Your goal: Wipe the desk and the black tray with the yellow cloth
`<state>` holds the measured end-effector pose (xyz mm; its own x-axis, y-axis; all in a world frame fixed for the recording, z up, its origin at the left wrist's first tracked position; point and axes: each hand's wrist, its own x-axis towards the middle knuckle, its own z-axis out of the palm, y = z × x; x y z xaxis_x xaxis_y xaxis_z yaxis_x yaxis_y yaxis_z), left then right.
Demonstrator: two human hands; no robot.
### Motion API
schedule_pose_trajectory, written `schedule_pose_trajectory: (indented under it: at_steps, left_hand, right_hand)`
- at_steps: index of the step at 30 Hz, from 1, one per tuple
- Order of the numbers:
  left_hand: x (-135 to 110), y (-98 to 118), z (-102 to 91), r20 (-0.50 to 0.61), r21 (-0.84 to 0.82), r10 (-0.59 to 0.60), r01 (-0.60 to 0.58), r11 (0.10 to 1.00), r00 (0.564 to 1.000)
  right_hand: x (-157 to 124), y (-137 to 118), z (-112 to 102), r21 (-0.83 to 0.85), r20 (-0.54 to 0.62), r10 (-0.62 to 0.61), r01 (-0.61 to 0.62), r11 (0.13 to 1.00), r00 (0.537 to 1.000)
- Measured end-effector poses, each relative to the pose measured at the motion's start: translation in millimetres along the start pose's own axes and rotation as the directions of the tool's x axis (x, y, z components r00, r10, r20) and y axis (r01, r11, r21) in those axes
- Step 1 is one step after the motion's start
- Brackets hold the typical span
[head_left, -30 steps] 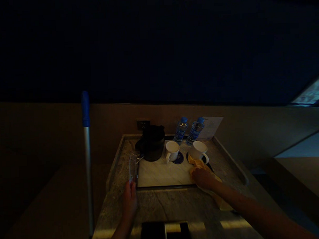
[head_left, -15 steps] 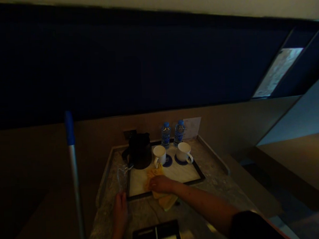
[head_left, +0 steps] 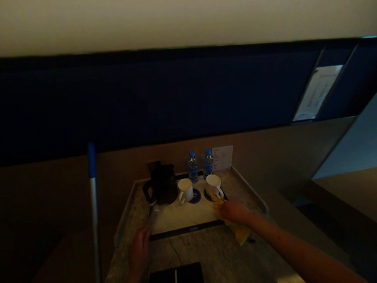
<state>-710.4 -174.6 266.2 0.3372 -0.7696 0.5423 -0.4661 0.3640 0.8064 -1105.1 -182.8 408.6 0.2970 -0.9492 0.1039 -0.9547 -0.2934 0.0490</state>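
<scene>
My right hand presses a yellow cloth at the right edge of a black-framed tray with a pale inner surface. Part of the cloth hangs past my hand onto the stone countertop. My left hand rests at the tray's front left corner; the dim light hides what, if anything, it grips. On the tray stand a black kettle, two white mugs beside blue coasters, and two water bottles with blue caps.
A metal pole with a blue grip stands upright left of the counter. A dark flat object lies at the counter's front edge. A small card leans on the back wall. Raised rims border the counter's sides.
My right hand swept the yellow cloth across the tray to the left, then back to its right edge. My left hand stayed at the front left corner. The camera tilted upward.
</scene>
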Motion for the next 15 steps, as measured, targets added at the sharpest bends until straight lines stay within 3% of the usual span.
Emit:
schedule_pose_trajectory:
  at_steps: [2, 4, 6, 9, 12, 13, 15]
  left_hand:
    - [9.1, 30.7, 11.6, 0.249, 0.107, 0.081, -0.110, 0.988, 0.965]
    - [22.2, 65.6, 37.9, 0.512, 0.167, 0.117, -0.232, 0.958, 0.851]
    - [35.3, 97.1, 75.6, 0.650, 0.163, 0.144, -0.322, 0.933, 0.746]
    - [47.3, 128.6, 135.8, 0.785, 0.140, 0.166, -0.432, 0.891, 0.597]
    - [45.5, 143.2, 177.9, 0.879, 0.150, 0.122, -0.512, 0.846, 0.460]
    - [42.1, 146.4, 186.0, 0.895, 0.163, 0.104, -0.535, 0.829, 0.434]
    - [33.7, 153.1, 193.7, 0.893, 0.206, 0.090, -0.579, 0.789, 0.441]
  right_hand:
    - [-25.4, 22.6, -13.3, 0.158, -0.007, 0.002, -0.001, 0.987, 1.000]
    - [-57.5, 48.4, -26.8, 0.404, -0.037, 0.000, 0.015, 0.915, 0.999]
    - [-92.1, 69.9, -37.0, 0.637, -0.075, 0.050, 0.009, 0.771, 0.996]
    - [-140.9, 92.6, -38.0, 0.813, -0.089, 0.239, -0.068, 0.578, 0.967]
    - [-182.3, 118.4, -16.4, 0.884, -0.083, 0.483, -0.159, 0.439, 0.871]
    - [-195.4, 129.7, -5.3, 0.901, -0.086, 0.543, -0.168, 0.400, 0.835]
    - [-221.7, 155.7, 18.7, 0.927, -0.100, 0.616, -0.152, 0.344, 0.781]
